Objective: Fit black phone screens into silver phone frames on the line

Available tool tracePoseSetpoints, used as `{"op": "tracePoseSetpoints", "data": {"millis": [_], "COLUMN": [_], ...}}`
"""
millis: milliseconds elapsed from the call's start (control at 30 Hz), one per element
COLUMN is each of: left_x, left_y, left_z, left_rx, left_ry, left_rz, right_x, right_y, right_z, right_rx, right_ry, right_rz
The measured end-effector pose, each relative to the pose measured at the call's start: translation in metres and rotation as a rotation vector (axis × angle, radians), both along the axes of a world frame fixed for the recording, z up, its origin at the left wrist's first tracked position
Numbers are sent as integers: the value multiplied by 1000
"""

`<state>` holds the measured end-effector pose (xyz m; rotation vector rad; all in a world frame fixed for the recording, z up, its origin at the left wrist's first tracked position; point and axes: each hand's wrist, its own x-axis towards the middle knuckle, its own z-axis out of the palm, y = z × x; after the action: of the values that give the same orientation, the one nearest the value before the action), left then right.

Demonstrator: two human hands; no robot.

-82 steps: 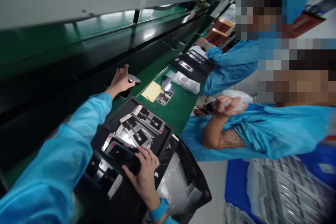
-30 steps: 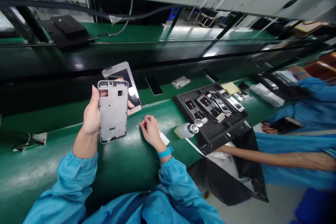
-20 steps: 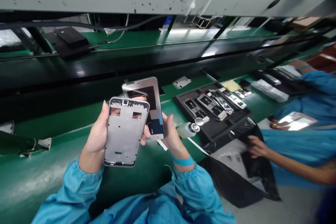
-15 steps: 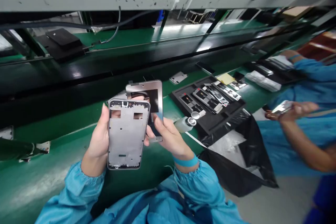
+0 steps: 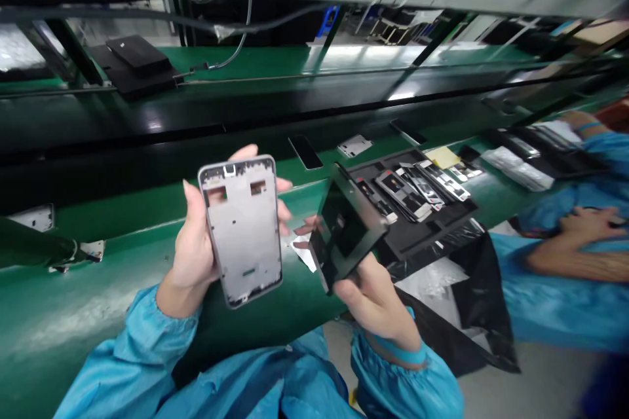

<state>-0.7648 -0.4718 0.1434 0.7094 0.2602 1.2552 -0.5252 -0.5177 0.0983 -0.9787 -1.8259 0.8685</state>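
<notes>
grey phone frame (image 5: pixel 248 239) gripped in left hand (image 5: pixel 192 245) above green bench (image 5: pixel 122 288), dark panel (image 5: pixel 344 222) held tilted in right hand (image 5: pixel 376 298), apart from frame, black tray (image 5: pixel 410 239) of phone parts (image 5: pixel 400 191) partly hidden behind panel

Grey phone frame (image 5: pixel 248 236) (black-flecked along its ends), bright blue sleeves (image 5: pixel 142 340), green bench (image 5: pixel 98 308), black tray (image 5: pixel 430 230), yellow paper (image 5: pixel 443 157)

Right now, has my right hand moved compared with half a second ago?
Yes. Judged against the black tray, your right hand has moved rightward, away from your left hand.
</notes>
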Motion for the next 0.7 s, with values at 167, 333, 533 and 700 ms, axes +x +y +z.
{"op": "tracePoseSetpoints", "data": {"millis": [167,333,533,700], "left_x": [4,1,-1,-3], "left_y": [14,18,18,18], "left_z": [-3,0,-2,-11], "left_rx": [-129,-187,-151,25], "left_ry": [42,-5,-1,128], "left_rz": [246,283,313,329], "right_x": [-1,3,3,-16], "right_y": [7,6,9,16], "right_z": [11,9,9,2], "right_rx": [173,208,222,206], "right_ry": [-243,-326,-339,-225], "right_rz": [72,79,99,104]}}
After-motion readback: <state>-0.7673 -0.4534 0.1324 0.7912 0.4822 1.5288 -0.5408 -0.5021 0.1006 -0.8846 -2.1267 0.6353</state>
